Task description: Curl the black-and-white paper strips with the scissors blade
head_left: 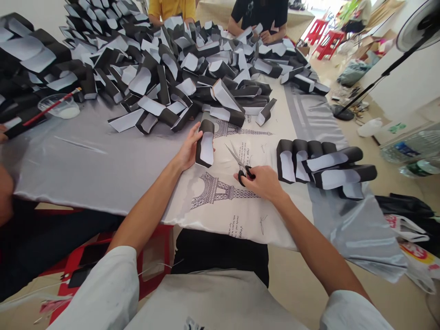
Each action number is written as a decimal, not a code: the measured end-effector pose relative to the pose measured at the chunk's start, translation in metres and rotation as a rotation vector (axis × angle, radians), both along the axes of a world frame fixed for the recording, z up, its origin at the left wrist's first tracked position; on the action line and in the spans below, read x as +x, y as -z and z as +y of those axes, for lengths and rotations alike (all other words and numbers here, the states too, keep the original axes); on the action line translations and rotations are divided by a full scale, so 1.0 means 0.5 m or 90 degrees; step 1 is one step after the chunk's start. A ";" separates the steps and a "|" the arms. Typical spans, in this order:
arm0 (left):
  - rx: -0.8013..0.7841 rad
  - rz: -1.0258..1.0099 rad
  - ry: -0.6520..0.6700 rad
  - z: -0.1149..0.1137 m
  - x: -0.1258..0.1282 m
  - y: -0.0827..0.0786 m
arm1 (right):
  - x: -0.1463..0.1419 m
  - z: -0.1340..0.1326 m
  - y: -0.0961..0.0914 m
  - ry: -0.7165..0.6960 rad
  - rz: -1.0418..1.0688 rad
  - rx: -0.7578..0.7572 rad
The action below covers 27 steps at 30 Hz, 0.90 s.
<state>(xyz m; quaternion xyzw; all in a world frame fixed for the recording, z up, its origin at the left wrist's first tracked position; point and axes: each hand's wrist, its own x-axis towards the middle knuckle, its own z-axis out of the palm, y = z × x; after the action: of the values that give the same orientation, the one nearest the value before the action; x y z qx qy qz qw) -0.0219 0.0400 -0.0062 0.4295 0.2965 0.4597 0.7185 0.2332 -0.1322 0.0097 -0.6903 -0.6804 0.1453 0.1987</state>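
My left hand (188, 149) is closed around a small black paper box (206, 146) with a white inner face, held upright over the printed tablecloth (220, 220). In my right hand (263, 181) is a pair of scissors (239, 160) with black handles. Its blades are spread apart and point toward the box without touching it. To the right of that hand stands a group of similar black-and-white boxes (302, 160), set side by side with a few lying on top. A large heap of such paper pieces (165, 78) covers the far side of the table.
A clear plastic bowl (63, 110) with a red brush (51, 107) across it sits at the left. Two people (259, 23) work behind the heap; another person's arm shows at the left edge. A fan on a stand (381, 75), bottles and bags line the right.
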 end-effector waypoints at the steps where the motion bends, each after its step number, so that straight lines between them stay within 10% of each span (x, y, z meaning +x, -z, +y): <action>1: 0.007 0.005 -0.003 -0.001 0.002 -0.001 | -0.004 -0.001 0.001 -0.025 -0.004 0.006; 27: 0.116 0.107 -0.026 -0.021 0.018 0.003 | -0.033 -0.013 0.008 -0.072 -0.059 -0.004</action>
<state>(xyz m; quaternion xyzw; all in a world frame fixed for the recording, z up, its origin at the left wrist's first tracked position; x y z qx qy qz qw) -0.0131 0.0298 -0.0078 0.5237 0.3214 0.4617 0.6398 0.2169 -0.1385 0.0059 -0.6573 -0.7264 0.1265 0.1561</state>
